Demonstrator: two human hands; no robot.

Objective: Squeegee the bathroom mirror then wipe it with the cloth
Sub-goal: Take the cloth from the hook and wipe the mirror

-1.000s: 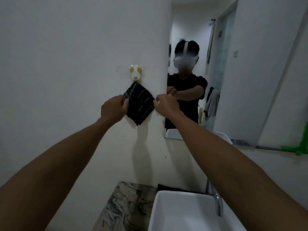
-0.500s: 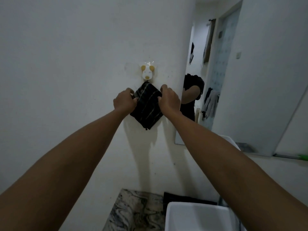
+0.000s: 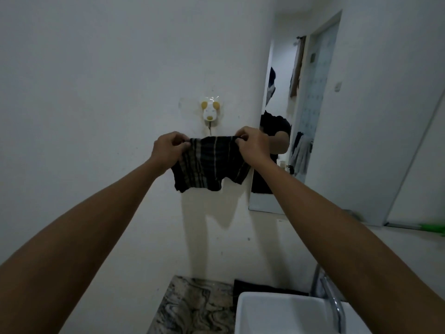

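Cloth (image 3: 209,162) stretched between left hand (image 3: 168,148) and right hand (image 3: 252,145), both grips pinching its top corners just below hook (image 3: 210,112), left of mirror (image 3: 313,116); wipe step likely starting, next carry cloth rightward to glass.

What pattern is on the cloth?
The cloth is dark with thin pale stripes, clearest in the head view.

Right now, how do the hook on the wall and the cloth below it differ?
The hook is small, pale and shaped like an animal's face, fixed to the wall; the cloth is larger, dark, striped and limp. The hook hangs bare, while the cloth is stretched between the left hand and right hand.
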